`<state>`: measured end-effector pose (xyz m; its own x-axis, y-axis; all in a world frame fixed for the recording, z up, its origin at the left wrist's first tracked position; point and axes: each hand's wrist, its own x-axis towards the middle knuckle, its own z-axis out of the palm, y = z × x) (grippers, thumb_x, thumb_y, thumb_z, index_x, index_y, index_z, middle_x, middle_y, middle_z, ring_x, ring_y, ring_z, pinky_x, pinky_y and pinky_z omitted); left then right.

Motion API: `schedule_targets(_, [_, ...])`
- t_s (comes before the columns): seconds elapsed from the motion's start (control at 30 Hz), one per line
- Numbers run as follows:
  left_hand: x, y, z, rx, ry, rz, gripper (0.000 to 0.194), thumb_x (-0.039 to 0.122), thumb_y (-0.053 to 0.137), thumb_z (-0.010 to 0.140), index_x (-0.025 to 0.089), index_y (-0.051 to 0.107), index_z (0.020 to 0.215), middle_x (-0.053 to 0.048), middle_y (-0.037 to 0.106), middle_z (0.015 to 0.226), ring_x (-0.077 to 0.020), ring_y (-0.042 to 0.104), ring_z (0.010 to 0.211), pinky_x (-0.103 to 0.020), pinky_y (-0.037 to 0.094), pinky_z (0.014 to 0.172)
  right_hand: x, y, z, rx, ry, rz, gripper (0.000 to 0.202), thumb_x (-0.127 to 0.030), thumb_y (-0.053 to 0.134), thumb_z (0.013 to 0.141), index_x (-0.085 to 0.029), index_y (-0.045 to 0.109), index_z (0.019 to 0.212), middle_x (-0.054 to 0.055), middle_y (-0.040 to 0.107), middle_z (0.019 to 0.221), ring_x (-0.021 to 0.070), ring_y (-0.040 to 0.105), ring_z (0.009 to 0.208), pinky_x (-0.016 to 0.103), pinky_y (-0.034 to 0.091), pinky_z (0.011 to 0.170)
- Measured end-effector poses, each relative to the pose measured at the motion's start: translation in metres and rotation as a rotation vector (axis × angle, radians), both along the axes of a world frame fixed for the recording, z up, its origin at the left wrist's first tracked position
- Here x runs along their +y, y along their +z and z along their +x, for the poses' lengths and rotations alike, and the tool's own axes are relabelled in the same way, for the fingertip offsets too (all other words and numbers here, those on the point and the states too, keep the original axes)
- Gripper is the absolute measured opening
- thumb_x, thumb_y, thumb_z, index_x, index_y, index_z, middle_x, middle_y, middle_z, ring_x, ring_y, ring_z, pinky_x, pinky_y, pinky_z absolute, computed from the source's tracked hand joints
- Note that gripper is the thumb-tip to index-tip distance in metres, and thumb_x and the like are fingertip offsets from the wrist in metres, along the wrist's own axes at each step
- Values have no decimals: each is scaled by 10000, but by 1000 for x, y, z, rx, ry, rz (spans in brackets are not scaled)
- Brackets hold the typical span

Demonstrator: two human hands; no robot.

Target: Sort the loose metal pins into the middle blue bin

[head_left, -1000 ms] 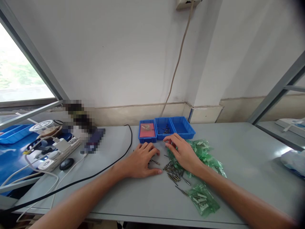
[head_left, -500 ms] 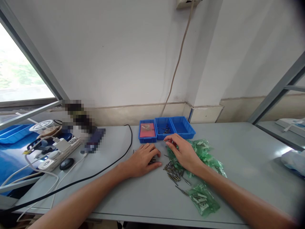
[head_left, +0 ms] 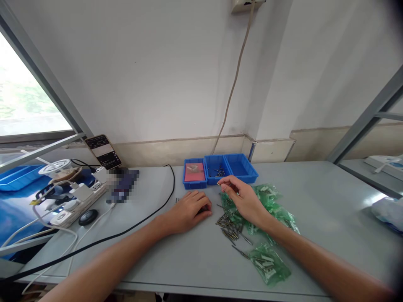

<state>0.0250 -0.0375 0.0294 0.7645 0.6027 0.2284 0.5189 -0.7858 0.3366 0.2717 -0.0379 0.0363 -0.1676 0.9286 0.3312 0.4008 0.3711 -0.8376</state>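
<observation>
My left hand [head_left: 191, 213] rests palm down on the table, fingers curled over several slim metal pins, mostly hidden beneath it. One pin end [head_left: 177, 200] pokes out at its left. My right hand [head_left: 244, 200] is raised just in front of the blue trays, thumb and fingertips pinched on a small metal pin [head_left: 219, 184]. Below and left of the right wrist lies a loose pile of metal pins [head_left: 229, 230]. Green plastic bags [head_left: 273, 205] with more pins lie under and beside the right forearm, and another green bag [head_left: 267, 264] sits nearer the front edge.
Blue trays stand by the wall: one with a pink sheet [head_left: 194, 173], one with dark pins [head_left: 217, 172], one further right [head_left: 241, 167]. A black cable [head_left: 138, 222] crosses the left side. A phone [head_left: 103, 152], power strip [head_left: 78, 203] and black round object [head_left: 88, 217] are left.
My right hand has shifted slightly right and down, still pinching the pin. My left hand's fingers have curled in more, hiding the pins beneath. The phone at the left now shows clearly.
</observation>
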Motion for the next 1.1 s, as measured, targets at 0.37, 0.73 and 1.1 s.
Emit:
schedule_targets(0.37, [1, -2, 0, -13, -14, 2, 163, 352, 524, 1103, 218, 599, 1049, -40, 647, 1033, -214, 584, 974, -353, 455, 912, 3, 5, -1, 222, 34, -134, 305, -467, 761, 882, -221, 709, 1055, 40, 690, 990, 192, 612, 846, 334, 516, 786])
schedule_targets(0.73, [3, -8, 0, -55, -15, -8, 173, 335, 508, 1111, 207, 607, 1051, -43, 652, 1030, -209, 597, 983, -348, 468, 929, -1, 12, -3, 379, 54, -246, 345, -558, 756, 895, -221, 697, 938, 4, 629, 839, 153, 494, 691, 300, 407, 655])
schedule_targets(1.1, [1, -5, 1, -67, 29, -51, 83, 279, 585, 1075, 207, 596, 1114, -34, 653, 1025, -204, 596, 957, -327, 476, 886, -2, 10, -3, 518, 135, -338, 323, -514, 767, 902, -230, 693, 1037, 5, 618, 916, 133, 488, 697, 296, 393, 676])
